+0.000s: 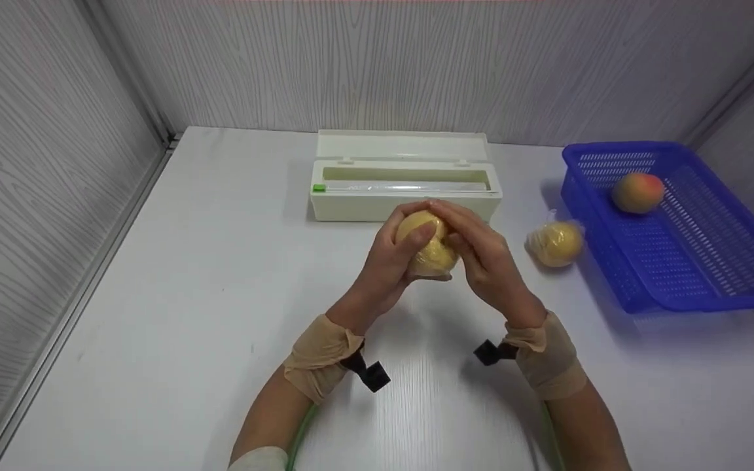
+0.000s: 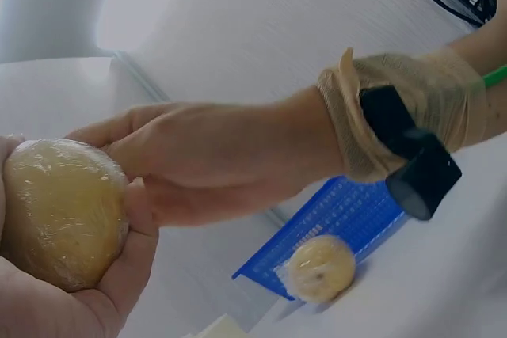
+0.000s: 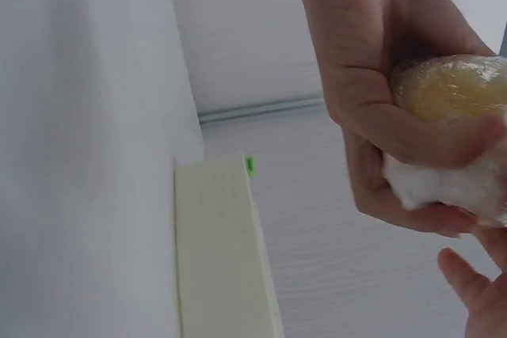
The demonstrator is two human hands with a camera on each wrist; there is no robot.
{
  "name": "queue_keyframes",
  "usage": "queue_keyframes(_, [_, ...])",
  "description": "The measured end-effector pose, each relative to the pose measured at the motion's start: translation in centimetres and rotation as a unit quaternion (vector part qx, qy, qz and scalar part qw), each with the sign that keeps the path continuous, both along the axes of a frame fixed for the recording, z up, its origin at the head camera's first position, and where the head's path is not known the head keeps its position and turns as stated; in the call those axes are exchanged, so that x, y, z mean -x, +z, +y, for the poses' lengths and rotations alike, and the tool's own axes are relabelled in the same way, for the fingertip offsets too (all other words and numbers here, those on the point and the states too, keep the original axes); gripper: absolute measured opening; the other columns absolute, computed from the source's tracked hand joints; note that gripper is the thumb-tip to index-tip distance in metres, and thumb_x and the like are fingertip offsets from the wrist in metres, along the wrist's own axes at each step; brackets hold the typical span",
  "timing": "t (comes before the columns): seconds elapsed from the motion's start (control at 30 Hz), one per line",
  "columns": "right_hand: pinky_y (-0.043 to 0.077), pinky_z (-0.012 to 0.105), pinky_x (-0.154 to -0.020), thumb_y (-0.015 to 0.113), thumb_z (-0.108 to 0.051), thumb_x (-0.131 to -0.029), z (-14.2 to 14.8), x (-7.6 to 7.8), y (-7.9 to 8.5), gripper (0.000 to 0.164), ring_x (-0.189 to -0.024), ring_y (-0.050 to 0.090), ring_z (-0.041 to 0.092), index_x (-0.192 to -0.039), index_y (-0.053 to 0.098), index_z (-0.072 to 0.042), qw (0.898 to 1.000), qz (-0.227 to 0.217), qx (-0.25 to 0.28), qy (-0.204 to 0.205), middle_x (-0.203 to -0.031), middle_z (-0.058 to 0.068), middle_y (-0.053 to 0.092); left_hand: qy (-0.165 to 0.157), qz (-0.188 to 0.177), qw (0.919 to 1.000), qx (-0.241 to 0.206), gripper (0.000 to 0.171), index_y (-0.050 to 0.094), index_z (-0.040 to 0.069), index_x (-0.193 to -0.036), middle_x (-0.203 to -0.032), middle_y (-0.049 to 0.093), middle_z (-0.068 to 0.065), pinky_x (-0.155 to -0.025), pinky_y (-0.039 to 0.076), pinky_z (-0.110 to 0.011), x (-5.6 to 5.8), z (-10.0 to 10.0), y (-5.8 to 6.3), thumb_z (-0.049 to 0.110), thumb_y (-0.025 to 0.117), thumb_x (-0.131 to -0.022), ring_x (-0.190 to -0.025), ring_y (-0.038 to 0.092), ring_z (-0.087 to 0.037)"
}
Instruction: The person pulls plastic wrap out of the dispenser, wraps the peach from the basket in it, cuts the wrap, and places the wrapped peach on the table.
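A round yellow fruit wrapped in clear cling film is between the two hands, above the white table. The left hand grips it, thumb across the near face and fingers around the far side. The right hand leans in from the right, its long fingers laid against the top and right side of the fruit. Glossy creases of film show on the fruit in the left wrist view. In the right wrist view, whitish bunched film covers one side; the right hand shows only partly.
Behind the hands stands a white cling film box, lid raised, roll inside. To the right lies a second film-wrapped yellow fruit, beside a blue plastic basket. A yellow-and-red fruit sits in the basket. Wood-grain panels enclose the table.
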State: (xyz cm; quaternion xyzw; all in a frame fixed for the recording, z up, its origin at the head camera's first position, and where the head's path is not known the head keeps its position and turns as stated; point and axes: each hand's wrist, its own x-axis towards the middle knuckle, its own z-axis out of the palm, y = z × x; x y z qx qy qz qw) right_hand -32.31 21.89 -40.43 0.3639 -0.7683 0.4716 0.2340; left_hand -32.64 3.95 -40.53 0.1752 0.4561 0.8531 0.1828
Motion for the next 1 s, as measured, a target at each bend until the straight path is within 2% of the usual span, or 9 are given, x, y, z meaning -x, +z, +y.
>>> queue_keyframes(0.1, [0.037,0.04,-0.115,0.045,0.006,-0.1,2.1,0.5,0.3,0.043,-0.137,0.048,0.026,-0.142,0.051,-0.003,0.997,-0.016,-0.013,-0.077,-0.146,0.012,0.053,0.008,-0.012,0.9999,0.004,0.084,0.041,0.015,-0.139,-0.125,0.047,-0.012,-0.076,0.061,-0.047,0.7,-0.8,-0.4,0.056,0.078,-0.075,-0.1,0.062,-0.027])
queue_keyframes(0.17, [0.038,0.044,-0.114,0.047,0.001,-0.101,4.0,1.0,0.4,0.04,-0.135,0.048,0.027,-0.14,0.053,-0.004,0.985,-0.046,-0.022,-0.165,-0.144,0.014,0.053,0.005,-0.02,0.9998,0.005,0.092,0.037,0.015,-0.143,-0.128,0.045,-0.013,-0.082,0.059,-0.051,1.1,-1.6,-0.6,0.054,0.08,-0.071,-0.106,0.06,-0.029])
queue_keyframes(0.23, [0.038,0.048,-0.112,0.05,-0.006,-0.101,6.0,1.3,0.2,0.037,-0.134,0.047,0.031,-0.138,0.054,-0.001,0.963,-0.097,-0.041,-0.246,-0.143,0.019,0.051,-0.006,-0.021,0.9996,0.015,0.092,0.032,0.016,-0.147,-0.133,0.041,-0.014,-0.089,0.056,-0.053,1.4,-2.4,-0.8,0.043,0.083,-0.076,-0.111,0.056,-0.032])
queue_keyframes(0.3, [0.033,0.054,-0.114,0.051,-0.012,-0.101,8.0,1.4,0.0,0.041,-0.137,0.041,0.038,-0.139,0.049,0.003,0.933,-0.169,-0.08,-0.307,-0.145,0.026,0.044,-0.019,-0.015,0.999,0.039,0.091,0.027,0.019,-0.15,-0.137,0.038,-0.015,-0.094,0.054,-0.052,1.8,-3.2,-0.9,0.025,0.084,-0.079,-0.116,0.054,-0.033])
queue_keyframes(0.43, [0.026,0.065,-0.112,0.055,-0.019,-0.097,10.9,1.6,-0.7,0.055,-0.136,0.031,0.055,-0.141,0.038,0.01,0.874,-0.27,-0.167,-0.369,-0.145,0.039,0.032,-0.015,0.028,0.9909,0.131,0.093,0.025,0.025,-0.151,-0.141,0.037,-0.013,-0.095,0.054,-0.041,2.3,-4.3,-1.0,0.001,0.078,-0.078,-0.118,0.052,-0.031])
queue_keyframes(0.6, [0.029,0.071,-0.102,0.063,-0.024,-0.088,12.8,1.8,-2.5,0.054,-0.126,0.033,0.061,-0.123,0.045,0.013,0.834,-0.291,-0.234,-0.406,-0.132,0.044,0.037,0.013,0.059,0.9692,0.239,0.092,0.032,0.027,-0.146,-0.142,0.037,-0.009,-0.091,0.051,-0.037,3.0,-4.9,-1.8,-0.004,0.079,-0.074,-0.119,0.05,-0.03])
queue_keyframes(0.73, [0.03,0.071,-0.099,0.065,-0.03,-0.089,13.3,2.0,-4.0,0.063,-0.123,0.033,0.06,-0.133,0.041,0.007,0.83,-0.313,-0.23,-0.4,-0.132,0.042,0.034,0.026,0.074,0.9422,0.326,0.089,0.036,0.028,-0.143,-0.141,0.039,-0.007,-0.096,0.049,-0.04,3.3,-5.3,-2.5,0.003,0.084,-0.072,-0.12,0.051,-0.029])
queue_keyframes(0.87, [0.036,0.067,-0.098,0.07,-0.026,-0.087,13.3,2.4,-5.1,0.067,-0.118,0.037,0.056,-0.139,0.039,0.002,0.853,-0.302,-0.177,-0.387,-0.133,0.038,0.027,0.042,0.098,0.9144,0.39,0.087,0.036,0.031,-0.14,-0.138,0.044,-0.006,-0.101,0.045,-0.044,3.5,-5.8,-2.9,0.012,0.086,-0.072,-0.12,0.052,-0.027])
queue_keyframes(1.0, [0.044,0.058,-0.094,0.076,-0.024,-0.082,12.8,2.9,-5.0,0.071,-0.112,0.043,0.049,-0.138,0.039,-0.003,0.865,-0.305,-0.144,-0.37,-0.133,0.032,0.023,0.049,0.105,0.9032,0.413,0.087,0.035,0.028,-0.14,-0.137,0.045,-0.007,-0.103,0.043,-0.046,3.8,-6.2,-3.4,0.014,0.087,-0.072,-0.121,0.051,-0.027])
